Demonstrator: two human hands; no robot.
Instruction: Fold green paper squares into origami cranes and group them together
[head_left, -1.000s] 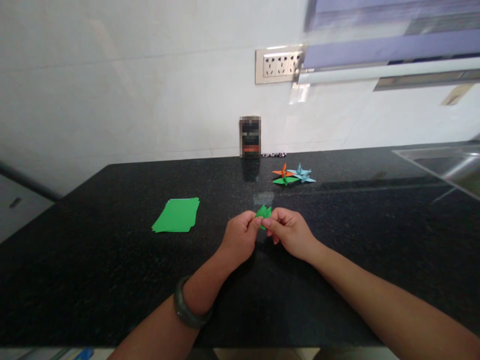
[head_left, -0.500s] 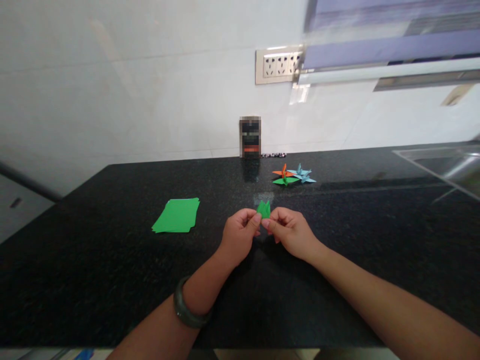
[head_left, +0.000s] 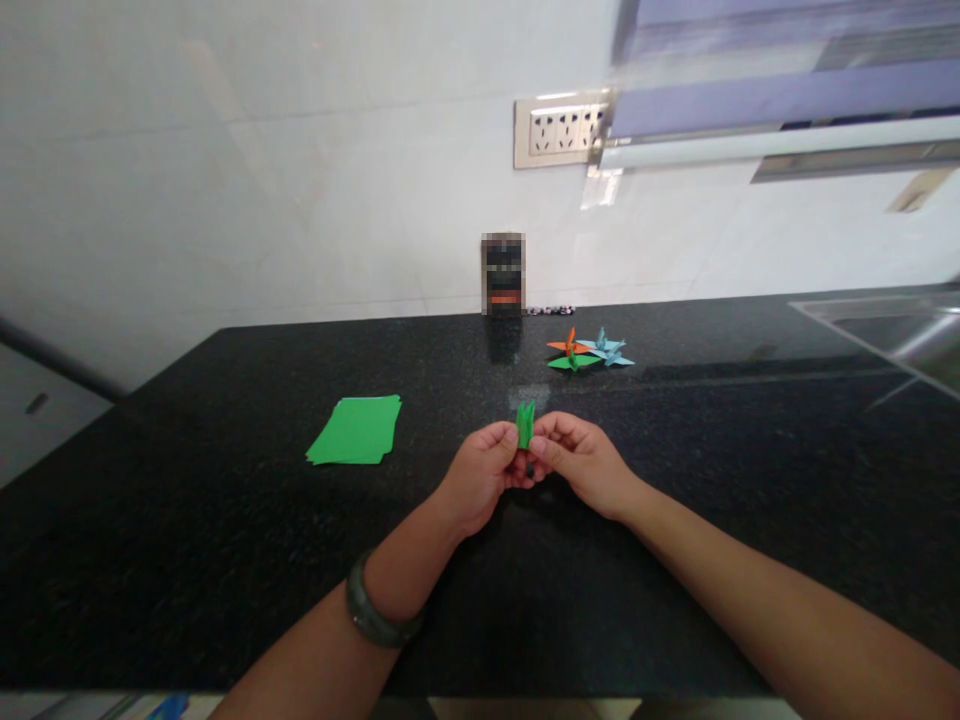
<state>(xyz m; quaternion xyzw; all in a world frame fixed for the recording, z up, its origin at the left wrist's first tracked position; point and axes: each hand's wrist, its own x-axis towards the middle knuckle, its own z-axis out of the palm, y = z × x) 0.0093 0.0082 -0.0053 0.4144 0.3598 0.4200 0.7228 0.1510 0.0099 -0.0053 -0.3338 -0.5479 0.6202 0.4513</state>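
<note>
A pale tiled wall [head_left: 225, 200] fills the far half of the view, and a black speckled counter [head_left: 187, 560] runs below it from left to right. At the far right edge a steel sink [head_left: 900, 335] is set into the counter. Both forearms reach in from the near edge and meet near the middle of the counter. The left hand [head_left: 480, 480] and the right hand [head_left: 581, 462] are both closed in a pinch on a small green folded paper piece [head_left: 525, 425], their fingertips touching. The piece stands upright between them, its two points up, just above the counter. A dark bangle [head_left: 371, 615] sits on the left wrist. Left of the hands, well apart, lies a stack of green paper sheets [head_left: 356, 430]. A socket plate [head_left: 559, 130] is on the wall, with a dark box [head_left: 503, 274] below it. Right of the box lie three folded figures, touching: orange [head_left: 568, 345], blue [head_left: 609, 349] and green [head_left: 571, 362]
</note>
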